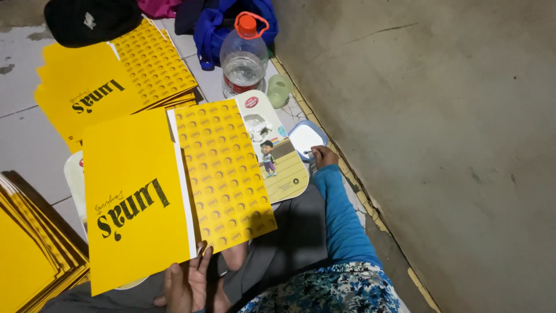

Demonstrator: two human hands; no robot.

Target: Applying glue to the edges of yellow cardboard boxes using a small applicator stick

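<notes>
Left hand [188, 284], fingers spread, steadies the yellow printed sheet [174, 191] from below; right hand [324, 155] pinches something small beside the white lid [305, 138].

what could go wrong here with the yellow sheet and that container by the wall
The yellow sheet is steadied only at its lower edge by the left hand, so it might slide off the lap. The right hand reaches into a small blue container beside the water bottle; either could tip onto the sheets.
</notes>
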